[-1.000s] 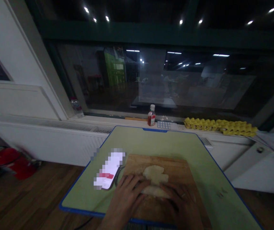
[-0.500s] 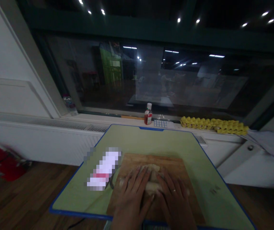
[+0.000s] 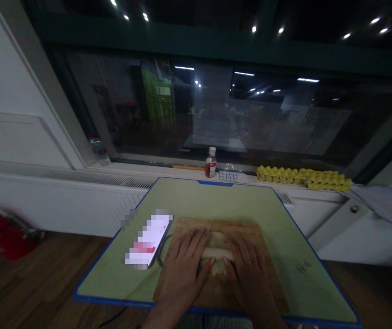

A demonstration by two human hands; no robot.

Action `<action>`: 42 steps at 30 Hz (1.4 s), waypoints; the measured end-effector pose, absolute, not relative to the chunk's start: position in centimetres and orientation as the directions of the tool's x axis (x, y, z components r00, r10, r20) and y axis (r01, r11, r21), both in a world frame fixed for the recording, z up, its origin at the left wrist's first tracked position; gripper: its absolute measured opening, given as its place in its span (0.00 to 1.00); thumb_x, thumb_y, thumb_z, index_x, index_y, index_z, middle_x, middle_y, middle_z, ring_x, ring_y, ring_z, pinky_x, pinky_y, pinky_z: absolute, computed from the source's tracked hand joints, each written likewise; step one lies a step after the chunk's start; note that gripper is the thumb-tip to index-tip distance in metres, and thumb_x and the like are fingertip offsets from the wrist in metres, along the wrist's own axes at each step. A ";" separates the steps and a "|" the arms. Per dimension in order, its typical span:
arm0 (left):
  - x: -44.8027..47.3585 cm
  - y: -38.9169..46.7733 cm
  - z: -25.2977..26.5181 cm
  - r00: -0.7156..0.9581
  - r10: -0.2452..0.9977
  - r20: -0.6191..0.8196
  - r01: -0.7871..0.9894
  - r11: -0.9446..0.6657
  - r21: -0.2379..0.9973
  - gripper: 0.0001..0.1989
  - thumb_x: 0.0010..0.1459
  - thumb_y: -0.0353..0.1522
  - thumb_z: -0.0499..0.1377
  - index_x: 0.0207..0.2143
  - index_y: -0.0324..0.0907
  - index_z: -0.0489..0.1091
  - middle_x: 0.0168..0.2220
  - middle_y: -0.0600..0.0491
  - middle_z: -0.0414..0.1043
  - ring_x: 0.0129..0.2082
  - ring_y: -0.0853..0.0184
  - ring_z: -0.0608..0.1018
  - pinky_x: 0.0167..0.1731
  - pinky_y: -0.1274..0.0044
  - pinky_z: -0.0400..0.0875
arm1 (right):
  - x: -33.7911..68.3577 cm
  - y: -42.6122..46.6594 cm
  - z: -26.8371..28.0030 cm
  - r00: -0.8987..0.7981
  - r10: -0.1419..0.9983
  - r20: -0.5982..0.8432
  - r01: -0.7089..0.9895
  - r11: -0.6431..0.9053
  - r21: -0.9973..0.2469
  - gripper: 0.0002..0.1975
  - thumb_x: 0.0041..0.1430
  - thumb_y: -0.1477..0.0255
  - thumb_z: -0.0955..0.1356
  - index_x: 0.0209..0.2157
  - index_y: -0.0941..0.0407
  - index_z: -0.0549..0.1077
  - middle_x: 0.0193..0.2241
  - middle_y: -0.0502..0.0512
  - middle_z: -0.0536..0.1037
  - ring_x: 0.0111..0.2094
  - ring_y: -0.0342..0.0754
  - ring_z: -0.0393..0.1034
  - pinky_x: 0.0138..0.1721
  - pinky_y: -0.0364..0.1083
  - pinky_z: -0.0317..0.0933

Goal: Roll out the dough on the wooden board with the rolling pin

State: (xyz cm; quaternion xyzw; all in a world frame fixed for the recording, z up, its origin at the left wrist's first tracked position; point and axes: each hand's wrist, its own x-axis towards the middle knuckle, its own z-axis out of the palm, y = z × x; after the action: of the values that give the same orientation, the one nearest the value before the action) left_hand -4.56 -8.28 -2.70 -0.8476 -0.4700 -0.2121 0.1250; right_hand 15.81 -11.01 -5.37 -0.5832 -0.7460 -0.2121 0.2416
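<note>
A pale rolling pin (image 3: pixel 217 253) lies crosswise over a flattened sheet of dough (image 3: pixel 218 268) on a wooden cutting board (image 3: pixel 212 292). Dough shows on both the far and near sides of the pin. My left hand (image 3: pixel 186 256) presses palm down over the pin's left end, its fingers stretched forward and the thumb angled inward. Over the right end lies my right hand (image 3: pixel 249 262), also flat with fingers extended, a ring on one finger. Both hands are open on top of the pin, not wrapped round it, and hide its ends.
The board rests on a green, blue-edged table (image 3: pixel 189 196). A lit phone (image 3: pixel 149 240), pixelated, lies left of the board beside a dark curved strip (image 3: pixel 160 253). On the windowsill stand a small red-labelled bottle (image 3: pixel 211 163) and yellow egg cartons (image 3: pixel 302 177).
Both hands have pushed the rolling pin away from me across the dough. More dough now shows on the near side of the pin.
</note>
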 end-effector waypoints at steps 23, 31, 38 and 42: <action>-5.2 -10.3 -3.5 0.487 0.704 0.517 0.846 -0.527 -0.080 0.31 0.66 0.41 0.53 0.68 0.41 0.53 0.67 0.51 0.57 0.66 0.59 0.58 0.65 0.65 0.45 | 15.2 -15.2 -7.4 -0.321 0.691 0.647 0.944 0.288 0.161 0.34 0.66 0.59 0.59 0.68 0.60 0.52 0.60 0.64 0.69 0.61 0.59 0.63 0.56 0.58 0.58; -4.7 -11.0 -3.7 0.470 0.684 0.558 0.861 -0.496 -0.117 0.31 0.65 0.39 0.54 0.67 0.39 0.55 0.67 0.51 0.58 0.67 0.58 0.56 0.66 0.63 0.42 | 14.0 -14.1 -6.5 -0.266 0.734 0.625 0.959 0.264 0.099 0.36 0.66 0.56 0.59 0.67 0.64 0.50 0.63 0.70 0.63 0.65 0.63 0.54 0.56 0.60 0.59; -4.2 -11.5 -3.8 0.472 0.689 0.550 0.862 -0.493 -0.122 0.30 0.66 0.38 0.52 0.68 0.41 0.53 0.69 0.52 0.53 0.68 0.57 0.53 0.65 0.62 0.45 | 13.3 -13.8 -5.7 -0.194 0.787 0.586 0.974 0.224 0.023 0.34 0.68 0.58 0.57 0.68 0.62 0.48 0.66 0.70 0.58 0.68 0.64 0.48 0.58 0.63 0.56; -4.1 -11.2 -3.7 0.489 0.679 0.548 0.853 -0.502 -0.139 0.29 0.67 0.38 0.52 0.68 0.42 0.54 0.69 0.52 0.53 0.69 0.58 0.53 0.66 0.63 0.44 | 13.1 -12.8 -5.4 -0.166 0.802 0.574 0.982 0.185 0.026 0.31 0.69 0.60 0.56 0.67 0.62 0.51 0.66 0.67 0.57 0.67 0.62 0.49 0.59 0.62 0.55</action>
State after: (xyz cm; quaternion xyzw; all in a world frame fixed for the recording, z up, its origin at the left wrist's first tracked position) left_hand -4.13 -11.23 -3.71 -0.8390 -0.4566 -0.2172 0.2010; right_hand 13.09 -12.81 -5.44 -0.6058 -0.7364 -0.2015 0.2238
